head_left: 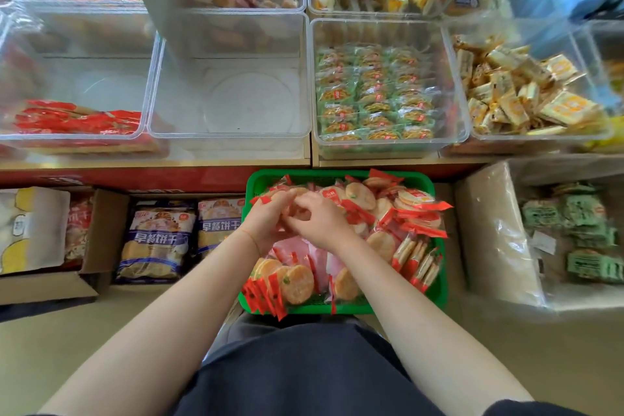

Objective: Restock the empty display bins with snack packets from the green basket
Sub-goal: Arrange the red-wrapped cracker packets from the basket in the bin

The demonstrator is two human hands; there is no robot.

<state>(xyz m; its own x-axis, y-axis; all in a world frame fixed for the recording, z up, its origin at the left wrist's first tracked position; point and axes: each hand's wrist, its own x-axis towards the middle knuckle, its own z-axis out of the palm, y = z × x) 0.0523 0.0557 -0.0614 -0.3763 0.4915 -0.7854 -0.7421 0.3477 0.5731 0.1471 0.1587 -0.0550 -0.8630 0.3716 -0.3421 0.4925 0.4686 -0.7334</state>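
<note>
A green basket (439,287) stands on the floor in front of me, heaped with red-edged snack packets (381,209) of round crackers. Both my hands are in its upper left part. My left hand (266,219) and my right hand (320,219) meet over the pile, fingers curled round a bunch of the packets. Directly above the basket on the shelf sits an empty clear display bin (233,98). The bin to its left (74,78) holds a row of red packets only along its front.
A bin of green-wrapped snacks (378,94) and one of yellow packets (526,91) fill the shelf's right side. Cardboard boxes with biscuit bags (155,240) stand on the floor at the left. A plastic-lined box of green packets (580,233) stands at the right.
</note>
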